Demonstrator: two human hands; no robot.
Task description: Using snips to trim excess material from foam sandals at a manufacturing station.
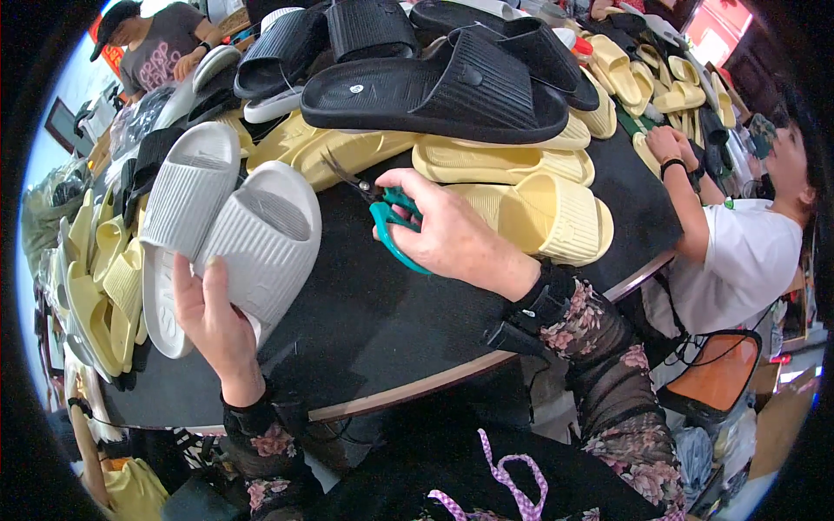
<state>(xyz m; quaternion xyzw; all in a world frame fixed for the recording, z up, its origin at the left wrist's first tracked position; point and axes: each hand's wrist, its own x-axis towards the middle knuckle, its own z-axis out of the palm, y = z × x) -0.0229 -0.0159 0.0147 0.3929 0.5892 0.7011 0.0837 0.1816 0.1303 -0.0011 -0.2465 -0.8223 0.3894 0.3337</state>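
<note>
A pair of light grey ribbed slide sandals [269, 227] is pinched by my left hand [211, 317], thumb and fingers closed on them where the two meet. My right hand [456, 227] is wrapped round the teal handles of a pair of scissors [388, 233]. Their dark blades stand apart and point up and left, close to the right-hand grey slide without touching it. Just beyond my right hand lie pale yellow slides [569, 217], and behind them a large black slide [443, 87] rests on top of the pile.
Heaped slides line the far side of the black table [382, 339]; more yellow ones [122, 278] are at the left. One person [165, 48] stands at the far left, another [747, 234] sits at the right, hands on the table. An orange chair [717, 373] stands lower right.
</note>
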